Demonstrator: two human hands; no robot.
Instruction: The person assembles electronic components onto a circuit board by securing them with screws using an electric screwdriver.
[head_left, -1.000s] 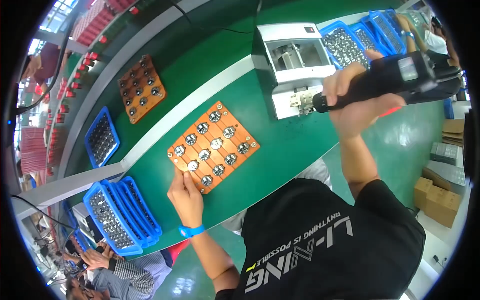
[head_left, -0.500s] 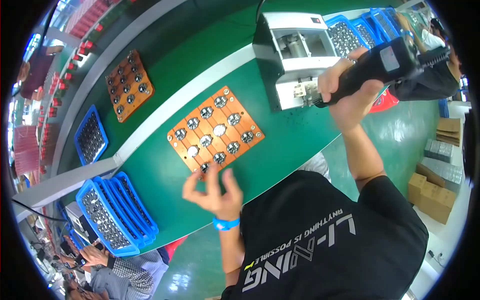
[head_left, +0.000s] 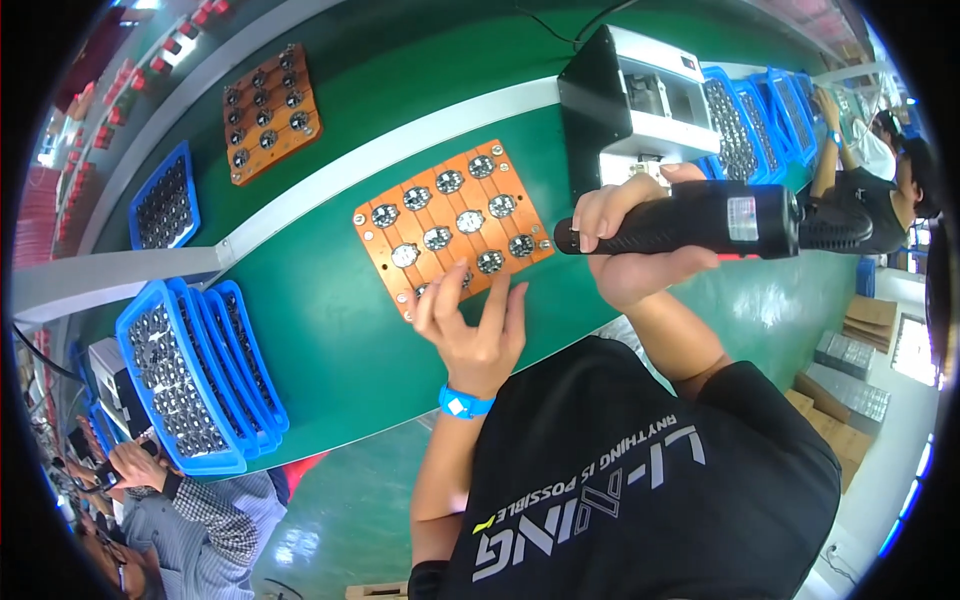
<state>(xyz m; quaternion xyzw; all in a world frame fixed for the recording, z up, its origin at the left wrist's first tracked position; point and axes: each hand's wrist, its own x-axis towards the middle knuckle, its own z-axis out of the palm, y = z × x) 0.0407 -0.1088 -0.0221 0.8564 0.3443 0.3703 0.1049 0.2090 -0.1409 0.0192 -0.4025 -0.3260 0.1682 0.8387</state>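
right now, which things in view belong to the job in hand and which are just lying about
Job in hand, likely:
black cylindrical handheld tool, in the right hand
orange square board with round metallic parts, by the left hand
boxy white machine nearby

Seemingly lying about:
second orange board, farther left
lone blue plastic tray
stacked blue plastic trays
brown cardboard boxes
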